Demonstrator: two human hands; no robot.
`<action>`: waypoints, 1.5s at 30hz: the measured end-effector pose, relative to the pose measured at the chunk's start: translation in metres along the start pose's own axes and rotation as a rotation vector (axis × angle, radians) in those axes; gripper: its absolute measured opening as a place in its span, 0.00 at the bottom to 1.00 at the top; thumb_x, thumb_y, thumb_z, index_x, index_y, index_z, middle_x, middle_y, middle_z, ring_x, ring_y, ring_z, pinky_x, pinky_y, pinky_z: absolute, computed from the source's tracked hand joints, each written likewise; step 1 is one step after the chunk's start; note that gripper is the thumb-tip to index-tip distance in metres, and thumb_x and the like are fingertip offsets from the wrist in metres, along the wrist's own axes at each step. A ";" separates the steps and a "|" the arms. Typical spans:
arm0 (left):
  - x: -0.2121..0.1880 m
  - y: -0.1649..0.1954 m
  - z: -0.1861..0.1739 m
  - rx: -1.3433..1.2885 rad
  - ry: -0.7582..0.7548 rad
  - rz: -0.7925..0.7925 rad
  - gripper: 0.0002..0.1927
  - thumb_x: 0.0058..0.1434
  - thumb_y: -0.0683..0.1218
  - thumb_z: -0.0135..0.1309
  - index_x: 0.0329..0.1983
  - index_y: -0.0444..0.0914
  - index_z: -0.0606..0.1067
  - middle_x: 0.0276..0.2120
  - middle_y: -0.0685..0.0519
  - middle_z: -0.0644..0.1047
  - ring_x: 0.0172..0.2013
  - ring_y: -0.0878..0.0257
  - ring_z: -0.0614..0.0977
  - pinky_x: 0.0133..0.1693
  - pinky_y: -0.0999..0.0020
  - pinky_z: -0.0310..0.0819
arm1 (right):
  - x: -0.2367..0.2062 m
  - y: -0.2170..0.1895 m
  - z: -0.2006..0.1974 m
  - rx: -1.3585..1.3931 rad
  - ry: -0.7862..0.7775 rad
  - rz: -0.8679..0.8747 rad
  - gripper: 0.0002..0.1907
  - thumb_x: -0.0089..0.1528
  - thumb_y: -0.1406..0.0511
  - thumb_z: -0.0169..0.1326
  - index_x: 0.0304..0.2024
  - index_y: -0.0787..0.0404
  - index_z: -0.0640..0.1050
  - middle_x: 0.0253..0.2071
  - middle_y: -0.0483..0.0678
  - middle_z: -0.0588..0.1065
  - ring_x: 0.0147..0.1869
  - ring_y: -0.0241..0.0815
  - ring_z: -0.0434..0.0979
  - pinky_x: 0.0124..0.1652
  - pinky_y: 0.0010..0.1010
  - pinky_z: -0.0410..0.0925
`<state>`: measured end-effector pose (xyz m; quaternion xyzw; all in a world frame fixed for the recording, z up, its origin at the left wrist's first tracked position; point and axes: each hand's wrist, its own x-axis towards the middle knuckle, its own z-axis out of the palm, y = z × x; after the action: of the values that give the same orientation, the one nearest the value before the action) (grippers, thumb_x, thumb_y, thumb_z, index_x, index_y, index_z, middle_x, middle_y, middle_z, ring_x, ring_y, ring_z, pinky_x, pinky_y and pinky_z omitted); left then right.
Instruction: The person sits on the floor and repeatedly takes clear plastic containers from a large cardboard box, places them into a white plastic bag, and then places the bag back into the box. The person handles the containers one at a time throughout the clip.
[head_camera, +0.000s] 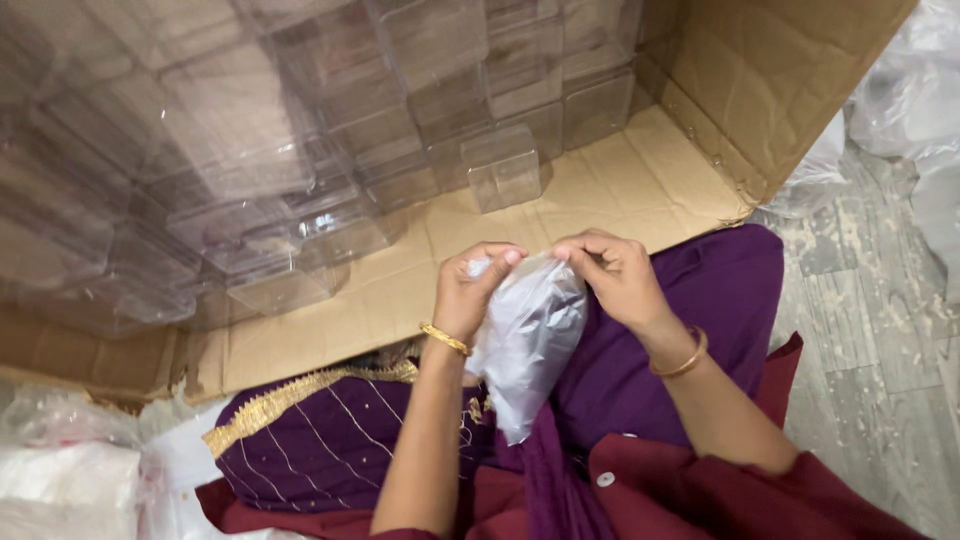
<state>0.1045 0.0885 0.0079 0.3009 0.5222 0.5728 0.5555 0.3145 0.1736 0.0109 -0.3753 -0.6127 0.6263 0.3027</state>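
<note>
so I've got both hands pinching the top of a clear bag (525, 335), left hand (468, 292) and right hand (612, 275) each gripping it, held over my purple lap just beside the cardboard box (640, 185) of clear boxes (500, 165).

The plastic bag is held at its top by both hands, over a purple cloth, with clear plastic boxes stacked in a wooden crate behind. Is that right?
Not quite: the head view shows the clear plastic boxes stacked in an opened cardboard carton, not a wooden crate. The rest holds: the left hand and right hand pinch the plastic bag at its top over purple cloth.
</note>
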 end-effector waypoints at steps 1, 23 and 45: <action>0.004 -0.005 0.005 0.012 0.032 -0.017 0.08 0.65 0.46 0.59 0.39 0.35 0.81 0.32 0.56 0.80 0.33 0.70 0.77 0.37 0.74 0.71 | 0.003 0.000 0.002 0.033 0.045 -0.030 0.09 0.67 0.65 0.54 0.41 0.66 0.81 0.36 0.41 0.79 0.38 0.27 0.77 0.39 0.18 0.71; 0.129 -0.029 -0.036 0.594 0.422 0.366 0.14 0.68 0.45 0.47 0.52 0.36 0.76 0.40 0.51 0.81 0.25 0.65 0.75 0.30 0.67 0.70 | 0.138 0.010 0.005 -0.690 0.198 -0.267 0.15 0.63 0.72 0.53 0.52 0.63 0.80 0.43 0.52 0.78 0.41 0.43 0.77 0.39 0.35 0.70; -0.026 0.050 0.030 0.754 0.203 0.413 0.11 0.68 0.50 0.54 0.41 0.39 0.82 0.37 0.46 0.83 0.33 0.49 0.85 0.36 0.61 0.77 | -0.068 -0.007 0.025 0.620 -0.272 0.388 0.28 0.67 0.52 0.47 0.55 0.71 0.77 0.50 0.52 0.79 0.51 0.44 0.79 0.52 0.36 0.72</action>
<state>0.1216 0.0801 0.0691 0.5227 0.6758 0.4678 0.2266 0.3291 0.1036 0.0233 -0.2884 -0.3463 0.8715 0.1936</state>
